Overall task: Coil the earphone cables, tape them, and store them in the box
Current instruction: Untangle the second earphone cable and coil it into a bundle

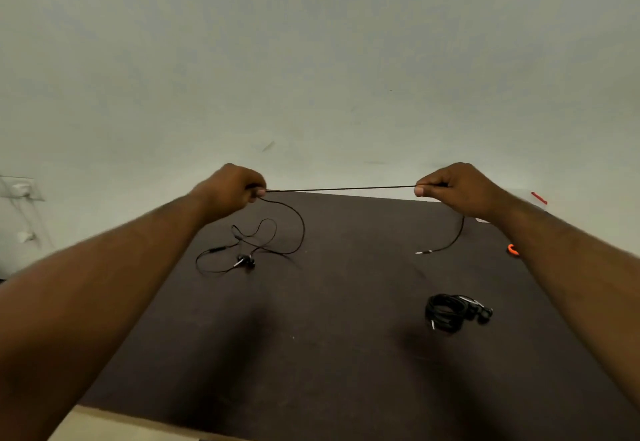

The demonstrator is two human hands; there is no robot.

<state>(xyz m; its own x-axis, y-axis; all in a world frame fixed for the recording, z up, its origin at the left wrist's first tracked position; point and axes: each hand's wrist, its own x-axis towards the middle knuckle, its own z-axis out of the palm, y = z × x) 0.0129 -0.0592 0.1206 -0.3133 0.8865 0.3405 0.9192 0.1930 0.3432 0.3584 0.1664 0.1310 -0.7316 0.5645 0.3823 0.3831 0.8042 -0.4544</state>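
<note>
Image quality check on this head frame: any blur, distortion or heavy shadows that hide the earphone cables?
Head view: wide-angle bending stretches both forearms; the edges are soft, blurring the orange object. Shadows darken the near table, yet the taut cable between left hand and right hand and the coiled earphones read clearly.

A thin black earphone cable runs taut and level above the dark worktop; its loose earbud end lies tangled at left, its plug at right. A second black earphone set lies coiled nearer, right.
</note>
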